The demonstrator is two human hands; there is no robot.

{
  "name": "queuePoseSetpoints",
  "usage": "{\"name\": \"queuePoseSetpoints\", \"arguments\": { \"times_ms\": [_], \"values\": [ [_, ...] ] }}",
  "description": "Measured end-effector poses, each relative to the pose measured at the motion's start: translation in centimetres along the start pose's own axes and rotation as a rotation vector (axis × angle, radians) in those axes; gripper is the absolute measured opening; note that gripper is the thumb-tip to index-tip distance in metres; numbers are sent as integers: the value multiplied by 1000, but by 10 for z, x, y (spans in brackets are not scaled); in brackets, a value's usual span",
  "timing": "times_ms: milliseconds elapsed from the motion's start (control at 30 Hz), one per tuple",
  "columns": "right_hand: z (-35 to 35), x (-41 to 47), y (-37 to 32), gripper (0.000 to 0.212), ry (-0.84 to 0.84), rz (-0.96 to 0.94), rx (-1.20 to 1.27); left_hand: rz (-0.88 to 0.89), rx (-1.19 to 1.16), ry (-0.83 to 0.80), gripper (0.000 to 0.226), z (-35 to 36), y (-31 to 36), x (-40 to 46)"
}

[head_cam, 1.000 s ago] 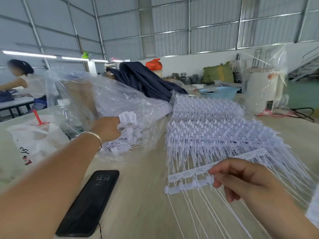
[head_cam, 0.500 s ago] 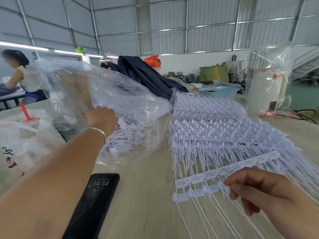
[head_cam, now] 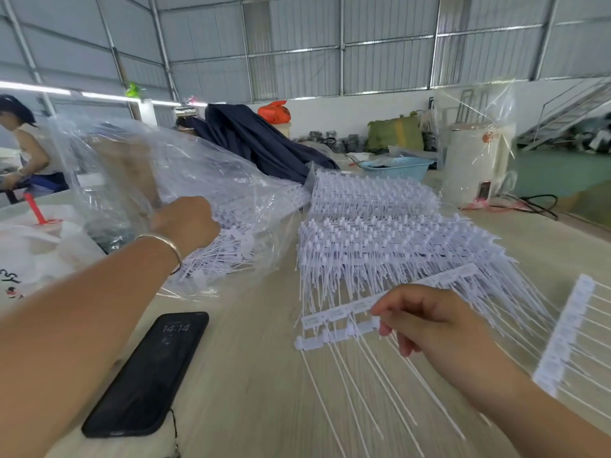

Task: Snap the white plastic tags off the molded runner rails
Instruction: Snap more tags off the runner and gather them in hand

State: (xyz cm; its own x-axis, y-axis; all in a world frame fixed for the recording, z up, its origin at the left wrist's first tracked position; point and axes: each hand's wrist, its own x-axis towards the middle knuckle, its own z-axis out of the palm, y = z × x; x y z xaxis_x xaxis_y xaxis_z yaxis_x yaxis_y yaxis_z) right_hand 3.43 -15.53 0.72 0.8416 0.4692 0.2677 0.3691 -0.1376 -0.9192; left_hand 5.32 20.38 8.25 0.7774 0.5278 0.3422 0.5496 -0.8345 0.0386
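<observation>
Two hands [head_cam: 185,223] [head_cam: 429,320], one phone [head_cam: 148,371]

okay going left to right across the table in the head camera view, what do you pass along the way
White carrier bag with the red straw → black phone → left hand at the clear plastic bag → runner rail pinched by the right hand → loose rail of tags at the right edge.
</observation>
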Motion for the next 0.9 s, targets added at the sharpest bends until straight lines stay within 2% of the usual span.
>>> {"name": "queuePoseSetpoints", "arguments": {
  "times_ms": [167, 233, 300, 367, 400, 467, 533, 600, 800, 900],
  "values": [
    [-10, 0, -7, 23, 23, -1, -153, 212, -382, 18, 22, -21, 70, -80],
    [-21, 4, -11, 20, 19, -18, -326, 315, -510, -4, 16, -18, 105, -125],
    [-36, 8, -18, 21, -22, -42, -633, 418, -599, -77, 12, -12, 137, -164],
    [-55, 7, -29, 25, -105, -63, -970, 544, -610, -145, 9, -3, 164, -194],
    [-64, 5, -34, 27, -178, -61, -1059, 606, -596, -171, 10, 1, 173, -205],
    [-78, -2, -40, 28, -364, -7, -1079, 688, -570, -212, 15, 8, 187, -221],
    [-87, -10, -39, 29, -541, 80, -1126, 713, -574, -251, 14, 13, 195, -228],
    [-92, -16, -27, 28, -637, 142, -1199, 705, -606, -283, 13, 14, 199, -227],
    [-97, -24, -1, 26, -644, 240, -1309, 597, -891, -356, 17, 22, 199, -221],
    [-101, -23, 1, 27, -654, 247, -1305, 614, -944, -327, 19, 26, 194, -222]
  ]
}}
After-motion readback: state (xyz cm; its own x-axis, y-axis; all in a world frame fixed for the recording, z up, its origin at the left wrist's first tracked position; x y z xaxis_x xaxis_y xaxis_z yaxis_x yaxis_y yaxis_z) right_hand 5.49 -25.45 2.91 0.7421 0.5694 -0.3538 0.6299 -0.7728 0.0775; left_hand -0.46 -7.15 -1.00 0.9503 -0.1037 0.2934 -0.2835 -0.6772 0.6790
